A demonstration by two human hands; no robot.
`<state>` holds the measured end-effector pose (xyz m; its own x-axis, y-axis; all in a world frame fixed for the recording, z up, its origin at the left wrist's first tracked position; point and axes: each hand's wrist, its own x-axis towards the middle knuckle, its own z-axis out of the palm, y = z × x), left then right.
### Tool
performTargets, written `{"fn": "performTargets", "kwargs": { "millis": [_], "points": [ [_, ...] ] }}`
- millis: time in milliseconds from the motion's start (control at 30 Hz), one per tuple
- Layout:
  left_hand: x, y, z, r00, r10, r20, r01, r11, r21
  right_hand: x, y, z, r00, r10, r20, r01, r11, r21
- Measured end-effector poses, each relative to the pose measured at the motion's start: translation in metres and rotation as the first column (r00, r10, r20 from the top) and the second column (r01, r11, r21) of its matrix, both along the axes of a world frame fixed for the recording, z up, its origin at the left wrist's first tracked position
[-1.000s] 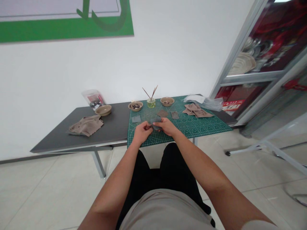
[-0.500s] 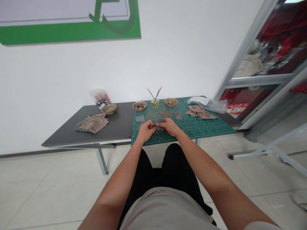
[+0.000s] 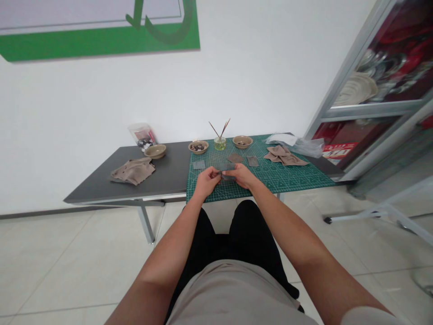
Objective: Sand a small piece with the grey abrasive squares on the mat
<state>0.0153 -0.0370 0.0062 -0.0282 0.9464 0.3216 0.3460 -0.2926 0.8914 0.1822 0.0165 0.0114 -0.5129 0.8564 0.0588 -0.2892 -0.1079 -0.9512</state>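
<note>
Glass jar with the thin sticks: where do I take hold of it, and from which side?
Grip the jar low on its glass body, coming from the near side over the green cutting mat. It stands upright between two tan bowls, which crowd the sides, and the sticks fill its mouth, making the top awkward.

Your green cutting mat (image 3: 287, 178), ruled in a fine white grid with white triangles along its edge
Your grey sheet (image 3: 227, 166) stands out against the mat's deep green. A taupe cloth (image 3: 132, 171) lies on the charcoal tabletop (image 3: 162, 158), beside a tan bowl (image 3: 154, 151). You wear a beige shirt (image 3: 233, 293) and black trousers (image 3: 203, 234). A green band (image 3: 94, 45) crosses the white wall (image 3: 101, 99), and red fills the glass-fronted cabinet (image 3: 365, 58).
</note>
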Motion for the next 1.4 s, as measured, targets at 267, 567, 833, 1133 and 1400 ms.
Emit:
{"fn": "performTargets", "kwargs": {
  "millis": [267,567,833,1133,1400],
  "points": [
    [0.0013,-0.0009,0.0000,0.999,-0.052,-0.004,0.052,0.999,0.005,-0.0019,0.0029,-0.0027,0.995,-0.082,0.056,0.082,0.997,0.009],
    [-0.0014,-0.0010,0.0019,0.998,0.027,0.051,-0.027,1.000,-0.010,0.0037,0.0022,-0.0018,0.999,-0.017,-0.049,0.016,0.999,-0.032],
    [0.0011,0.0003,-0.0011,0.999,0.020,-0.046,-0.020,1.000,-0.003,-0.0019,-0.0003,0.0017,1.000,0.003,0.001,-0.003,1.000,-0.029],
    [0.0064,-0.0016,-0.0013,0.971,0.097,-0.220,-0.087,0.995,0.057,-0.0031,0.0013,-0.0029,0.995,-0.047,0.090,0.045,0.999,0.031],
    [0.0066,-0.0019,-0.0025,0.966,0.176,-0.188,-0.168,0.984,0.060,-0.0033,-0.0011,-0.0003,0.998,-0.051,0.029,0.051,0.999,-0.005]
  ]
}}
